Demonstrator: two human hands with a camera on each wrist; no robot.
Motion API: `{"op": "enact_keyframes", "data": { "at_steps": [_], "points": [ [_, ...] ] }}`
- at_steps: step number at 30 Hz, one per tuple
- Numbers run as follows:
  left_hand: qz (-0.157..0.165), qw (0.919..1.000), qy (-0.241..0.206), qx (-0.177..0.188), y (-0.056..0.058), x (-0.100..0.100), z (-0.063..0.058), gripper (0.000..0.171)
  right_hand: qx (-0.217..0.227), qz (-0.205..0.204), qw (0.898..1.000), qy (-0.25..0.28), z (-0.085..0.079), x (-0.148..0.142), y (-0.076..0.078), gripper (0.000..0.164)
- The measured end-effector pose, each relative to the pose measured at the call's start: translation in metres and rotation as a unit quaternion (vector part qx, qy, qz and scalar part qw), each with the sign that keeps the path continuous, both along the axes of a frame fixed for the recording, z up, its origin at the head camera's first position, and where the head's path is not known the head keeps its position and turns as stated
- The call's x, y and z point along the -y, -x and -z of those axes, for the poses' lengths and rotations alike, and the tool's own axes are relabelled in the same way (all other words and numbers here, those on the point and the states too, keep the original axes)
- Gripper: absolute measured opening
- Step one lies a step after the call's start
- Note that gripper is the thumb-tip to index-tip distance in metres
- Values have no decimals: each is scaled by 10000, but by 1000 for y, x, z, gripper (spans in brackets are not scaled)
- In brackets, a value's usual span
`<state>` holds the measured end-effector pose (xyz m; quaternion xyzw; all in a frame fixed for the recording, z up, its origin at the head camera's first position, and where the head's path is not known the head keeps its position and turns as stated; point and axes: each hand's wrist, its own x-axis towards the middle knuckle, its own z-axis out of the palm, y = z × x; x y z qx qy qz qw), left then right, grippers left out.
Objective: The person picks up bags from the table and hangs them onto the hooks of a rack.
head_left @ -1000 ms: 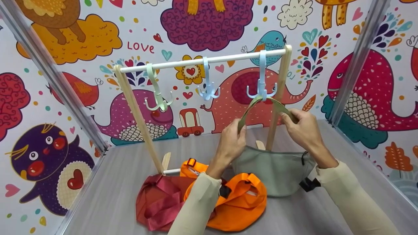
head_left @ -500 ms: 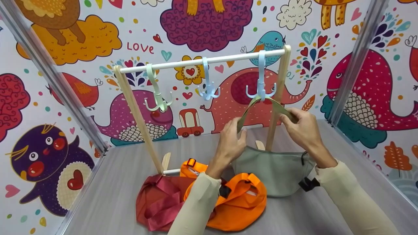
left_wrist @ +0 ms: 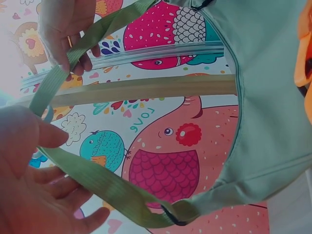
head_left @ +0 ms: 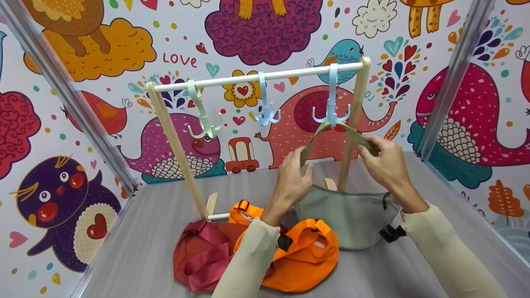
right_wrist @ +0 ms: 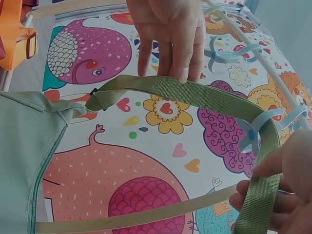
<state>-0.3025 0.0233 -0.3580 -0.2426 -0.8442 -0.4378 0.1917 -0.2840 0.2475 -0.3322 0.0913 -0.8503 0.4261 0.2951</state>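
A grey-green waist bag (head_left: pixel 348 223) hangs low at the right, overlapping the floor in the head view. Its olive webbing strap (head_left: pixel 352 136) rises in an arch to the right-hand light blue hook (head_left: pixel 331 114), crossing its lower prongs. My left hand (head_left: pixel 292 180) pinches the strap's left side, thumb on one face and fingers behind, as the right wrist view shows. On the other side, my right hand (head_left: pixel 385 163) pinches the strap between thumb and fingers. In the left wrist view the strap (left_wrist: pixel 107 187) spreads in a wide loop between both hands.
A wooden rack with a white rail (head_left: pixel 290 75) carries another blue hook (head_left: pixel 265 116) and a pale green hook (head_left: pixel 205 126). In front lie a dark red bag (head_left: pixel 198 256) and an orange bag (head_left: pixel 304 269), partly behind my left sleeve. Patterned walls stand behind.
The pale green hook has turned and swung slightly right. Both hands keep their grip on the strap at nearly the same place, and the view shifts very slightly.
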Motion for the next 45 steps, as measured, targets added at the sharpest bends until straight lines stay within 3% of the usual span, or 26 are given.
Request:
{"op": "enact_keyframes", "data": {
  "at_steps": [11, 26, 33, 39, 45],
  "points": [
    [-57, 9998, 78, 190, -1, 4, 2, 47, -54, -69, 9999, 144, 2, 1, 0, 30],
    [-14, 10000, 18, -55, -6, 16, 2, 46, -404, 146, 9989, 208, -1, 3, -4, 26],
    [42, 10000, 26, -3, -8, 20, 7, 43, -481, 326, 9980, 234, -1, 2, -7, 27],
    [104, 9999, 56, 74, -11, 24, 10, 41, -706, 586, 9953, 317, -2, 4, -11, 23],
    [51, 9999, 86, 40, -14, 27, 9, 39, -1108, 525, 9916, 416, -2, 6, -12, 17]
  ]
}}
